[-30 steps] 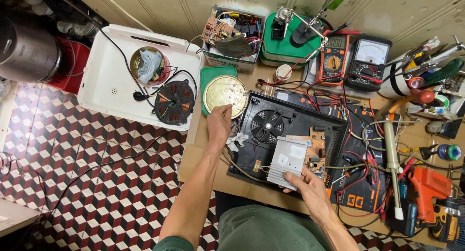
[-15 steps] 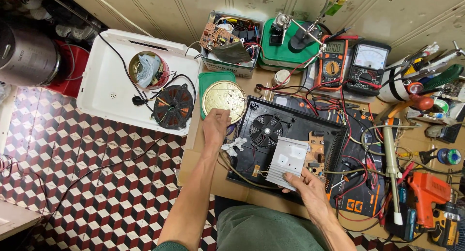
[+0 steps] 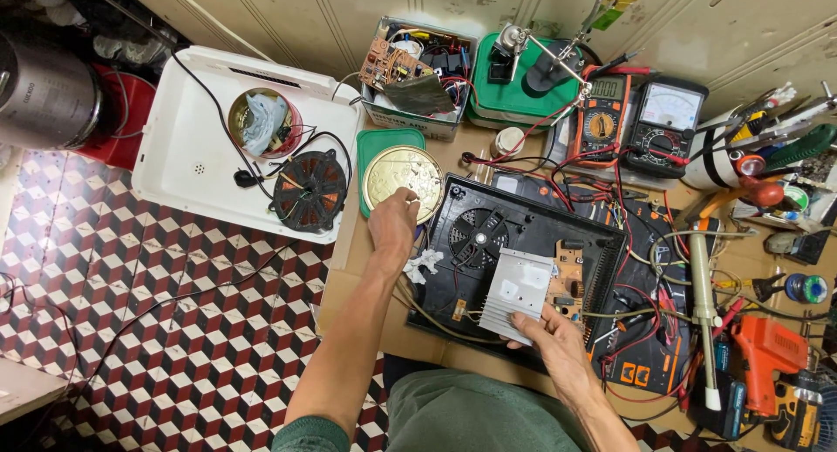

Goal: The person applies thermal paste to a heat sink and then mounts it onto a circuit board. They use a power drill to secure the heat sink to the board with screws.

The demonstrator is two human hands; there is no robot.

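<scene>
Far left of the open black cooker casing (image 3: 523, 269) sits the white lid (image 3: 187, 156), carrying a round tin of rags (image 3: 261, 122) and a dark copper coil (image 3: 309, 190), a black cable looping across it. Closer to the casing, my left hand (image 3: 394, 227) is stretched out flat, fingers loosely together and bent down over the near edge of a gold round disc (image 3: 403, 175) that rests on a green plastic lid (image 3: 384, 147) just off the casing's upper-left corner; I grip nothing that I can see. A scrap of white tissue (image 3: 425, 265) lies on the casing's left rim. Inside the casing, the black fan (image 3: 478, 237) sits left of the finned silver heatsink (image 3: 516, 292). My right hand (image 3: 551, 340) comes in from the casing's near edge, fingertips pinching the heatsink's lower edge. Right of the casing: two multimeters (image 3: 632, 112), red and black leads, an orange drill (image 3: 767, 352)
</scene>
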